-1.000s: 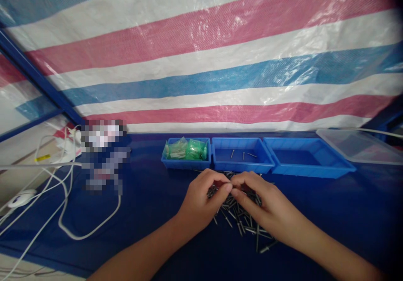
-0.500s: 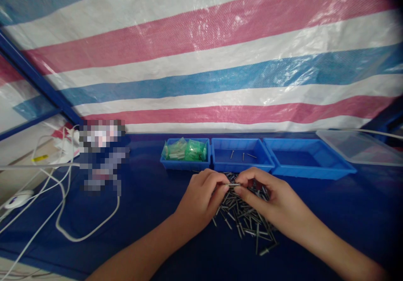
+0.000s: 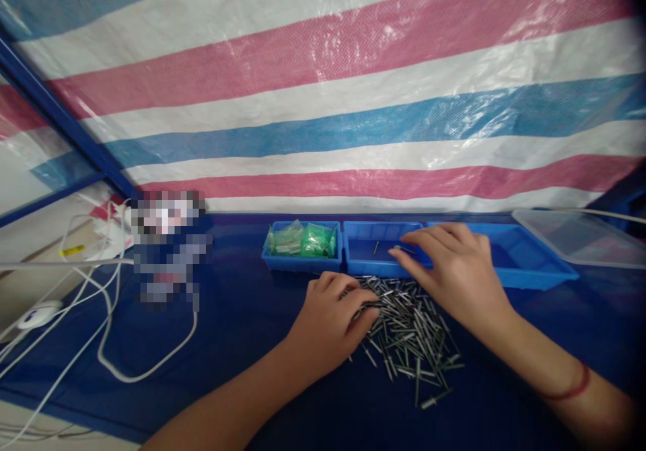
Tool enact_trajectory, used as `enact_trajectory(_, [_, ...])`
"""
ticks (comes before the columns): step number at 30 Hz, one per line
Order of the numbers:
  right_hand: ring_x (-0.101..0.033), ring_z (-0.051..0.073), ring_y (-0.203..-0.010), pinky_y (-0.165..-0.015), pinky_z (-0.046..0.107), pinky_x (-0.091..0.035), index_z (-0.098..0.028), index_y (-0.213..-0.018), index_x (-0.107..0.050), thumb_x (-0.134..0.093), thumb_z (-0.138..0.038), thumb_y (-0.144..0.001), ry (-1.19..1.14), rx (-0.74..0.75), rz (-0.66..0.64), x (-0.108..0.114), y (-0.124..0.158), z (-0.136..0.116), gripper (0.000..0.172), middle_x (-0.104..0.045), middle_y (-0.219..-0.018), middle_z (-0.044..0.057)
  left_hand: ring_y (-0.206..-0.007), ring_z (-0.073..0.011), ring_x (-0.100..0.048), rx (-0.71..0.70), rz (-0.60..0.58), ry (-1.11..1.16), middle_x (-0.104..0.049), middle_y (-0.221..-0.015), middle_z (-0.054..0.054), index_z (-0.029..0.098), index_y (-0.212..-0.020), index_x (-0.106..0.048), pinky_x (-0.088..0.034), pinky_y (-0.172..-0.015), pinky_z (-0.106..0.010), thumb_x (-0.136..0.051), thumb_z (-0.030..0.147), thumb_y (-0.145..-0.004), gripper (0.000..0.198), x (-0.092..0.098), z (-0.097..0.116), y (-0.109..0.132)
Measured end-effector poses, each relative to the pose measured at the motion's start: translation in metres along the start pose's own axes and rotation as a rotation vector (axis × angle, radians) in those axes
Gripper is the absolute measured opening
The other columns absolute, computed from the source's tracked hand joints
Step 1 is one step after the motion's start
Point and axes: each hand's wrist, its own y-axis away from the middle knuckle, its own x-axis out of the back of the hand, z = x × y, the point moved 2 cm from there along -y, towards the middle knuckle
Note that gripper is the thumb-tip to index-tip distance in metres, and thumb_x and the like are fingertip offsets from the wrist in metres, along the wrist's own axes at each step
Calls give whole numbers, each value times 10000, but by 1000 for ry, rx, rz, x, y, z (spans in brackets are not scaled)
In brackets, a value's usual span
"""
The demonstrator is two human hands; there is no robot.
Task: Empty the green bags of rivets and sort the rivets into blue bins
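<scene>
My left hand [image 3: 333, 313] rests at the left side of a heap of metal pop rivets [image 3: 408, 330] on the blue table, thumb and fingers apart, with nothing visibly held. My right hand [image 3: 454, 262] reaches over the middle blue bin [image 3: 383, 269]. Its thumb and index fingertips are apart, and a thin rivet [image 3: 408, 249] shows in the gap between them, seemingly lying in the bin. Another rivet [image 3: 376, 248] lies farther left in that bin. The hand hides part of the bin's right side.
Left of the middle bin, a blue bin [image 3: 303, 264] holds green and clear plastic packets [image 3: 317, 241]. Another blue bin [image 3: 535, 277] stands right, beside a clear plastic lid [image 3: 580, 239]. White cables [image 3: 108, 357] run along the table's left. Striped sheeting [image 3: 323, 128] hangs behind.
Both hands were pinching a rivet together above the heap. My right hand has moved away and up over the middle bin; my left hand has loosened and lowered to the heap.
</scene>
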Motion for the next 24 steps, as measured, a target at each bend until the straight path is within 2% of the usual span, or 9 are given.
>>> enact_trajectory(3, [-541,292,-931,-740,394,-349,-208,-926,-650,-580,-411,-863,82,7,-34,-2,3,2,224,-684,-914,54,-1061,-241,-475,-6,-58,-55,-619,-1041,-14,280,-1023,-662,-333,-840,-399,-609,386,-856,205,-7,0,3])
enact_trajectory(8, [-544,252,-933,-767,381,-377,-209,-899,-656,-548,-322,-889,-64,75,-79,8,14,-14,158,-680,-928,47,-1050,-226,-469,9,-68,-109,-630,-997,19,309,-953,-679,-301,-817,-405,-610,360,-859,128,-13,1,4])
enact_trajectory(12, [-538,236,-930,-796,381,-402,-195,-845,-655,-534,-276,-894,-162,136,-155,10,21,-24,154,-667,-931,58,-1022,-211,-479,23,-66,-157,-640,-977,35,301,-918,-675,-295,-791,-394,-572,324,-888,110,-14,2,4])
enact_trajectory(17, [-534,239,-953,-806,388,-418,-202,-824,-657,-528,-241,-891,-216,172,-213,7,25,-31,150,-655,-938,64,-990,-218,-488,36,-61,-200,-649,-983,16,279,-906,-680,-287,-763,-393,-585,388,-874,148,-15,5,4])
enact_trajectory(24, [-532,246,-976,-822,412,-429,-203,-832,-667,-518,-233,-892,-247,217,-293,6,27,-35,164,-650,-963,77,-933,-210,-500,26,-59,-243,-649,-948,-8,223,-862,-647,-297,-738,-384,-550,280,-899,118,-15,8,1])
